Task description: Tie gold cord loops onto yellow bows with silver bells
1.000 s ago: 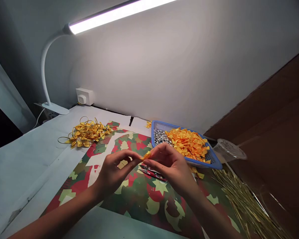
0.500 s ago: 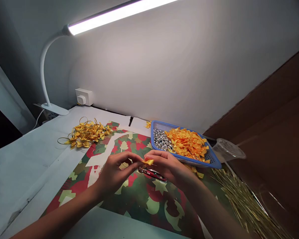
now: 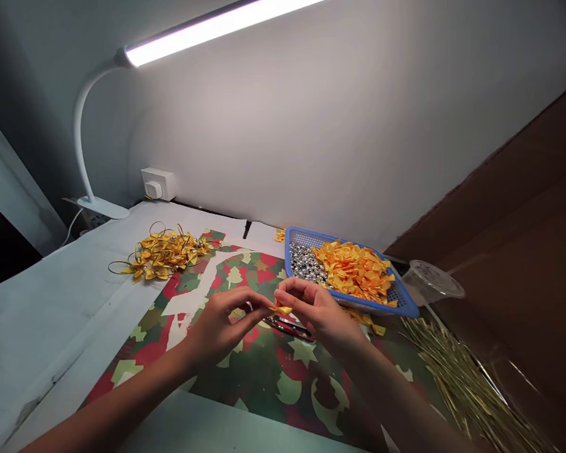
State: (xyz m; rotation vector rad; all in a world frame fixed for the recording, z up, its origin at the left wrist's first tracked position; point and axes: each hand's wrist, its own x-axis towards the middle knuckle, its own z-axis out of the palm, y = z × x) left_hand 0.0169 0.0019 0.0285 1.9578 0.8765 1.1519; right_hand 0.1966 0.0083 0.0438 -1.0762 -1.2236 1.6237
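Observation:
My left hand [image 3: 229, 321] pinches a small yellow ribbon bow [image 3: 283, 310] between thumb and fingertips, above the middle of the patterned sheet. Close beside it on the right, my right hand [image 3: 317, 311] has its thumb and index fingertip together just above the bow. Whatever those fingers hold is too small to make out. Beneath both hands lies a slim red and metal hand tool [image 3: 290, 328], partly covered by the fingers.
Silver beads [image 3: 306, 264] and loose yellow bows [image 3: 356, 270] fill a blue basket [image 3: 287, 251]. Finished-looking looped bows [image 3: 167, 251] are piled at left. Gold cords [image 3: 466, 377] and a clear plastic cup [image 3: 434, 283] are at right. A lamp [image 3: 82, 126] arches over the table.
My right fingertips have shifted slightly up and off the bow, which stays pinched in my left hand. The left hand has barely moved.

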